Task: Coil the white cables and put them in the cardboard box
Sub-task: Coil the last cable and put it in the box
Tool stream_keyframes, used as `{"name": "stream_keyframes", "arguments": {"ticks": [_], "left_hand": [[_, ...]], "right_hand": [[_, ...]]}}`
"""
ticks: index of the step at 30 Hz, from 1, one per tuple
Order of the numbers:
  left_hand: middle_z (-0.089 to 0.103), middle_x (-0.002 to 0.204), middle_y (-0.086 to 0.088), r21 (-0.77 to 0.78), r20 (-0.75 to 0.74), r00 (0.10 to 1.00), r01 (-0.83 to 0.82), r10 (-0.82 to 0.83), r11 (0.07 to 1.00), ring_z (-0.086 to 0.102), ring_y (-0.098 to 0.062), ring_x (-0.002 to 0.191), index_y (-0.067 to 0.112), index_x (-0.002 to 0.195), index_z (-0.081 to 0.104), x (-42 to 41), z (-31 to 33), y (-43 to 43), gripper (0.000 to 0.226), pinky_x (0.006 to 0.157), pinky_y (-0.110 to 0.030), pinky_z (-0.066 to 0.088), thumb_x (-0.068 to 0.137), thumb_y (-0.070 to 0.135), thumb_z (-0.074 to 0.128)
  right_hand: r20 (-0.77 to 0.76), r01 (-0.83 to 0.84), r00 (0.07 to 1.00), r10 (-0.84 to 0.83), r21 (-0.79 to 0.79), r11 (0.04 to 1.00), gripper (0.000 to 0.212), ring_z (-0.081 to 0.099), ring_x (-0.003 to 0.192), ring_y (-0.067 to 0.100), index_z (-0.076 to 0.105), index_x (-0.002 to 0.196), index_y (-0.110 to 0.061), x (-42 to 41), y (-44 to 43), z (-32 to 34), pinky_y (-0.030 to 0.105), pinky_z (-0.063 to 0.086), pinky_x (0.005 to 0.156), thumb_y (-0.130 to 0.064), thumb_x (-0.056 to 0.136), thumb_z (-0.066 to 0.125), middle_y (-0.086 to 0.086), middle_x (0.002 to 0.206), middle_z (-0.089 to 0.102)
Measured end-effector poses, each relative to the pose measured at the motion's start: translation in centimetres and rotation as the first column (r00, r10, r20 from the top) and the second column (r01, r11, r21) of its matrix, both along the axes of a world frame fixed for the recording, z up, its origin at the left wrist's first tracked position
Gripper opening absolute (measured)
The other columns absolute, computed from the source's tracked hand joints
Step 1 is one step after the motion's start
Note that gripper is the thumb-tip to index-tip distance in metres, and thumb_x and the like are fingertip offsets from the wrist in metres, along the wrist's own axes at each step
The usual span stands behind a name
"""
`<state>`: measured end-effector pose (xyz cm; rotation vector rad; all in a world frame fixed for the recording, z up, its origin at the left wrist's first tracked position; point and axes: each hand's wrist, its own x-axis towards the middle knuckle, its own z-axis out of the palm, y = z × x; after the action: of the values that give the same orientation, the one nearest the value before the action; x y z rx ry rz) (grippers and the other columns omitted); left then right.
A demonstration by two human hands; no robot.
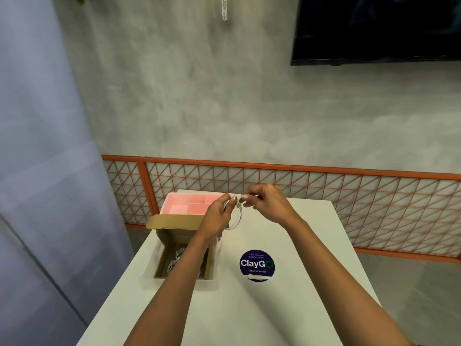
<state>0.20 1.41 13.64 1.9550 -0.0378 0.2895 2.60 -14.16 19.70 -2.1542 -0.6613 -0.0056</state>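
Already, in the head view, some white cables [174, 262] are seen lying in the cardboard box [183, 255], while a coil [235, 217] at its one o'clock is pinched by the left hand [219, 216] and right hand [268, 206], not yet boxed.

Left forearm [189, 255] over open box [162, 264]

Both hands' grip [238, 199] on coiled white cable [235, 217] above table [299, 245]

Box [185, 248] left, apparently before tray [184, 204].
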Motion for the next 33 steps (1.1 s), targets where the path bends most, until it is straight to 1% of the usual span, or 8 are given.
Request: {"name": "stream_keyframes", "arguments": {"ticks": [4,8,14,18,25,28,31,33], "left_hand": [[0.061,0.078,-0.001,0.004,0.027,1.0,0.005,-0.005,1.0,0.047,-0.006,0.057,0.013,0.109,0.058,0.2,-0.1,0.0,0.026,0.052,-0.015,0.039,0.1,0.032,0.043],[0.067,0.098,-0.002,0.008,0.069,0.998,0.0,-0.001,1.0,0.061,-0.013,0.089,0.012,0.109,0.059,0.0,-0.1,0.2,0.027,0.073,-0.015,0.046,0.099,0.033,0.044],[0.065,0.079,-0.009,-0.167,0.04,0.995,0.092,-0.086,0.982,0.058,-0.013,0.062,0.017,0.091,0.051,-0.7,0.9,-0.2,0.026,0.058,-0.036,0.043,0.097,0.041,0.045],[0.066,0.097,-0.015,-0.164,0.05,0.988,0.15,-0.144,0.975,0.064,-0.029,0.076,0.029,0.1,0.058,-1.1,2.1,-0.3,0.015,0.062,-0.042,0.048,0.09,0.041,0.059],[0.067,0.088,-0.012,-0.106,0.108,0.992,0.075,-0.064,0.992,0.055,-0.018,0.067,0.03,0.095,0.064,-1.0,2.6,-0.6,0.006,0.056,-0.034,0.039,0.092,0.033,0.06],[0.069,0.088,-0.005,-0.099,0.126,0.992,0.032,-0.02,0.995,0.063,-0.019,0.076,0.022,0.096,0.064,-0.9,2.2,-1.0,0.009,0.063,-0.031,0.046,0.093,0.029,0.058],[0.07,0.089,-0.002,-0.101,0.128,0.992,0.001,0.012,0.995,0.066,-0.021,0.083,0.023,0.096,0.064,-1.0,2.2,-0.8,0.009,0.066,-0.032,0.05,0.094,0.028,0.056],[0.069,0.09,-0.001,-0.083,0.13,0.991,-0.008,0.018,0.997,0.065,-0.018,0.084,0.023,0.095,0.063,-1.0,2.3,-0.7,0.009,0.068,-0.031,0.05,0.095,0.027,0.055]], "right_hand": [[-0.151,-0.058,0.985,0.088,0.191,0.98,0.02,0.07,0.089,0.004,0.067,0.083,-0.016,-0.7,-0.2,0.1,0.024,0.047,0.087,-0.02,0.097,0.053,0.001,0.091,0.075],[-0.201,-0.068,0.968,0.148,0.356,0.932,0.022,0.072,0.089,0.012,0.064,0.082,-0.014,-1.2,-0.6,0.4,0.021,0.047,0.086,-0.017,0.098,0.049,0.005,0.092,0.073],[-0.363,0.137,0.92,0.148,0.651,0.746,0.026,0.069,0.072,0.014,0.06,0.082,-0.007,-0.4,-0.7,0.1,0.027,0.056,0.08,-0.016,0.1,0.043,0.012,0.089,0.07],[-0.495,0.277,0.849,0.186,0.716,0.641,0.027,0.068,0.062,0.008,0.056,0.079,-0.008,0.4,-0.8,0.2,0.021,0.058,0.068,-0.015,0.101,0.042,0.011,0.087,0.066],[-0.592,0.387,0.749,0.299,0.756,0.528,0.03,0.07,0.067,0.013,0.056,0.076,-0.004,0.5,-1.0,-0.2,0.025,0.058,0.071,-0.011,0.1,0.039,0.011,0.081,0.069],[-0.61,0.36,0.761,0.221,0.68,0.638,0.025,0.067,0.079,0.015,0.062,0.084,-0.006,0.7,-1.8,-0.6,0.029,0.054,0.079,-0.012,0.098,0.041,0.006,0.085,0.069],[-0.494,0.18,0.869,0.043,0.395,0.901,0.023,0.056,0.093,0.012,0.071,0.095,-0.018,0.6,-3.4,-1.4,0.025,0.043,0.081,-0.022,0.098,0.049,-0.006,0.103,0.066],[-0.424,0.055,0.905,0.046,0.222,0.973,0.021,0.052,0.1,0.003,0.074,0.102,-0.02,0.5,-4.4,-1.9,0.021,0.038,0.082,-0.026,0.095,0.054,-0.011,0.111,0.065]]}}
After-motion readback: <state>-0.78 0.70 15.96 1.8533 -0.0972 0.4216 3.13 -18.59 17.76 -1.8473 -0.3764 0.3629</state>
